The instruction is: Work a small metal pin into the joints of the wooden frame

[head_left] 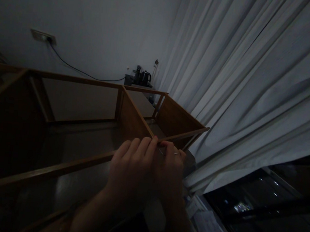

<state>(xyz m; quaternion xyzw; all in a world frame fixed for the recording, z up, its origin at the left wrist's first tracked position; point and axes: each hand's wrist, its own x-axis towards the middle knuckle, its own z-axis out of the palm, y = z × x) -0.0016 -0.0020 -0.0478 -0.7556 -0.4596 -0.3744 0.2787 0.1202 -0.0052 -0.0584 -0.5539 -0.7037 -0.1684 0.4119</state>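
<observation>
A brown wooden frame (74, 166) with several open compartments stretches across the view, its top side open. My left hand (132, 161) is closed over the near rail, fingers wrapped on it where a divider (137, 110) meets that rail. Right beside it, my right hand (170, 163), with a ring on one finger, is closed at the same joint. A thin, pale, shiny line (161, 151) shows by its fingertips; what it is I cannot make out. Dim light hides the undersides of both hands.
A long white curtain (230, 83) hangs along the right. Behind the frame, a black kettle (145, 77) stands by the wall, and a black cable (79, 72) runs to a wall socket (43, 37). Folded cloth (209, 228) lies at lower right, near dark glass.
</observation>
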